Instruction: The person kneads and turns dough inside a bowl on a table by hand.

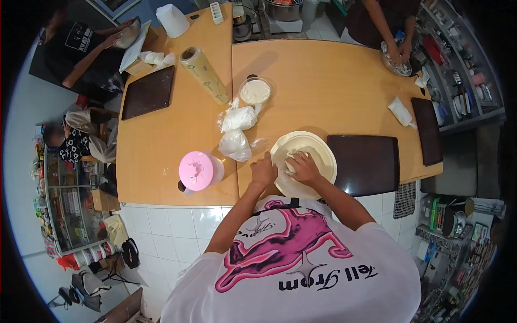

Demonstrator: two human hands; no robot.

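A cream-coloured bowl (329, 171) stands near the table's front edge. Inside it, my right hand (304, 168) presses on a pale lump of dough (291, 163), its fingers curled over the top. My left hand (264, 171) is at the bowl's left rim, fingers folded in against it; whether they pinch the rim is not clear. Left of the bowl lie two plastic bags of white powder, one nearer (235, 145) and one farther (239, 118), with a round tub of white powder (255, 92) behind them. Powder is spilled around the bags.
A pink-lidded container (197, 170) stands front left, a roll of film (204, 74) behind. Dark trays lie right of the bowl (363, 164), at far right (427, 131) and left (149, 93). Co-workers' hands are at bowls back right (397, 58) and back left (128, 35).
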